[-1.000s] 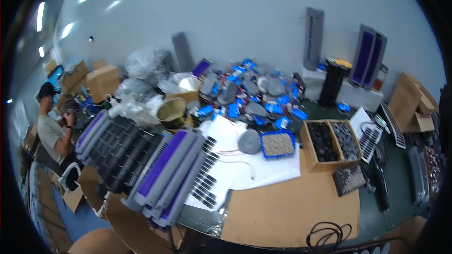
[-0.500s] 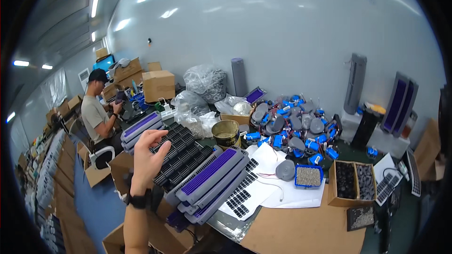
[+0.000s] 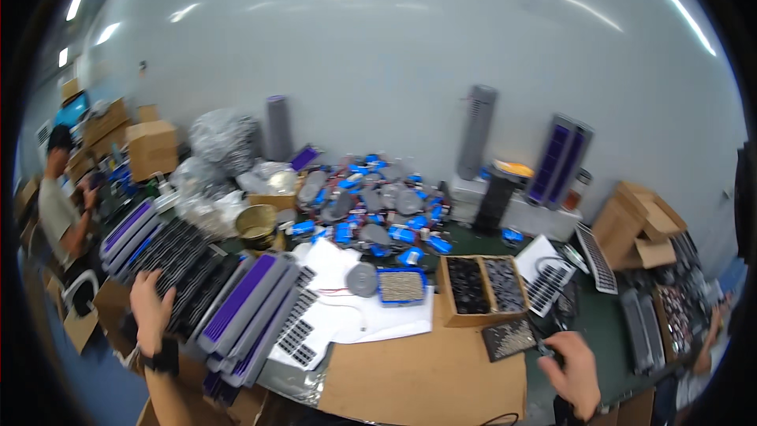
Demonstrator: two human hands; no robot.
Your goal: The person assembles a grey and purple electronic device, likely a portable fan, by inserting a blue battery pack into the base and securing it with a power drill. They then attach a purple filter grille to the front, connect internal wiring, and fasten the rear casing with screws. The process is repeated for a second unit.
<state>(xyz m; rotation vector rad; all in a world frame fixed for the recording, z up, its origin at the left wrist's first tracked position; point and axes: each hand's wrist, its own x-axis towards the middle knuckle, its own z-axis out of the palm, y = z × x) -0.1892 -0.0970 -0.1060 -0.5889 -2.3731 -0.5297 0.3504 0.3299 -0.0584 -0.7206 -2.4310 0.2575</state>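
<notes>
My left hand (image 3: 152,308) is at the left, thumb and fingers apart, holding nothing. It hovers by or touches the edge of the stacked black slotted strips (image 3: 185,268); I cannot tell which. Right beside it lies a pile of long grey housings with purple grilles (image 3: 248,308). My right hand (image 3: 574,375) is at the lower right, its fingers curled round a small dark object (image 3: 546,347) that blur keeps me from naming. Next to its fingertips stands a black tray of small metal pieces (image 3: 509,339).
A split cardboard box (image 3: 445,300) of black and grey parts is behind the tray. A blue tray (image 3: 402,285) of small pieces sits on white paper. Grey-and-blue motor-like parts (image 3: 371,201) are heaped at the back. A co-worker (image 3: 59,209) is at the far left.
The view has swung to the right. My right hand has come into view at the lower right. My left hand has lowered toward the black strips.
</notes>
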